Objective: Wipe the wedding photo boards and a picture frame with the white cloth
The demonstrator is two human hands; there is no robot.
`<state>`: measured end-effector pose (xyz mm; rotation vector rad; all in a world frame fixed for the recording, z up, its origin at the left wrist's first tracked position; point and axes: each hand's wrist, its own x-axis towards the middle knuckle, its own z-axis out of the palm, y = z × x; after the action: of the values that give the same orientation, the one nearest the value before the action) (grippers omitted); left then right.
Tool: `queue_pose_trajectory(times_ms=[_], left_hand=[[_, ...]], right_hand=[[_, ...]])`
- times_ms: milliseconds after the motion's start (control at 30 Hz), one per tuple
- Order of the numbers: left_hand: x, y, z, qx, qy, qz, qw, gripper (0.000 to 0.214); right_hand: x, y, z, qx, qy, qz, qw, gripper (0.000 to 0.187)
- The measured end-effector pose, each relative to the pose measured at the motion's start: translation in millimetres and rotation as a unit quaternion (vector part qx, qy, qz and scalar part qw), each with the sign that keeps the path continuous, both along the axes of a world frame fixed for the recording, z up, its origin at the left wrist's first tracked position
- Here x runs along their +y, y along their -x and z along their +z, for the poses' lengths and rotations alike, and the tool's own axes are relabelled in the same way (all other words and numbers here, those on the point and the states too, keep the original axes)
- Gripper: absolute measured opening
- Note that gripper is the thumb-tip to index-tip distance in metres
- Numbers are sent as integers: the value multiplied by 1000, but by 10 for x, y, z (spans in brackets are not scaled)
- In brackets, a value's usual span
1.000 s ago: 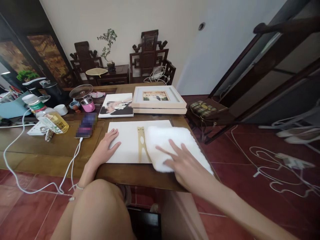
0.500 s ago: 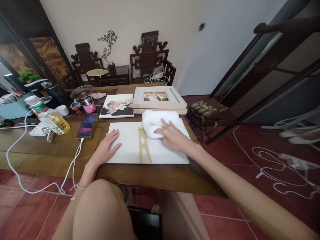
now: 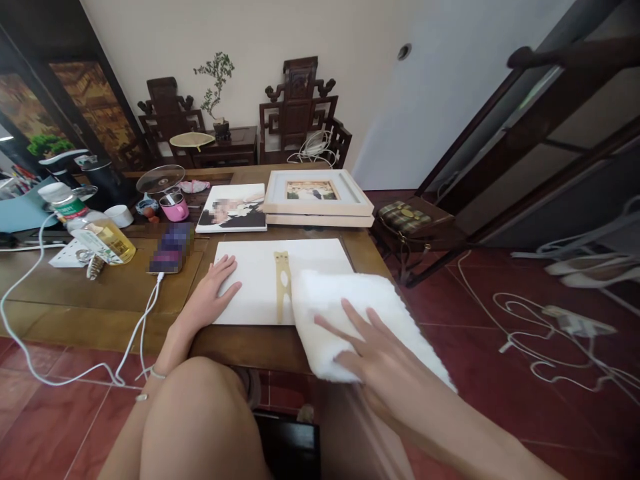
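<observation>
Right hand [image 3: 383, 357], fingers splayed, rests on the white cloth [image 3: 333, 293], which extends beneath and beyond them.

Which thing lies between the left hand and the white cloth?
In the head view, a yellowish piece lies on the white board, between the left hand and the white cloth.

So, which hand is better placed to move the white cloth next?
Probably the right hand: its spread fingers are on the white cloth. The left hand rests at the left side of the white panel, apart from the cloth.
</observation>
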<state>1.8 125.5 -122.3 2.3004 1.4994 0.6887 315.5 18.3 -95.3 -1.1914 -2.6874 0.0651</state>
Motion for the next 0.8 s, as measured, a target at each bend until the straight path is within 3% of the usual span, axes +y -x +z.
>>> queue_pose_trajectory(times_ms=[133, 333, 433, 500, 567, 700, 800], left_hand=[[-7, -8, 10, 6, 2, 2, 1000, 54], [-5, -1, 14, 7, 7, -5, 1000, 53], [-2, 4, 13, 5, 7, -4, 1000, 52], [0, 3, 11, 5, 8, -4, 1000, 52], [2, -1, 6, 5, 7, -5, 1000, 51], [5, -14, 1, 8, 3, -3, 1000, 52], [4, -19, 6, 10, 4, -4, 1000, 53]], right_hand=[[106, -21, 28, 7, 5, 5, 1000, 52], [964, 193, -13, 23, 24, -48, 998, 54], [1219, 359, -25, 31, 25, -73, 997, 55], [1180, 449, -33, 33, 20, -75, 996, 56], [980, 504, -51, 31, 13, -56, 998, 53], [388, 518, -101, 34, -3, 41, 999, 45], [135, 481, -87, 34, 17, 96, 995, 40]])
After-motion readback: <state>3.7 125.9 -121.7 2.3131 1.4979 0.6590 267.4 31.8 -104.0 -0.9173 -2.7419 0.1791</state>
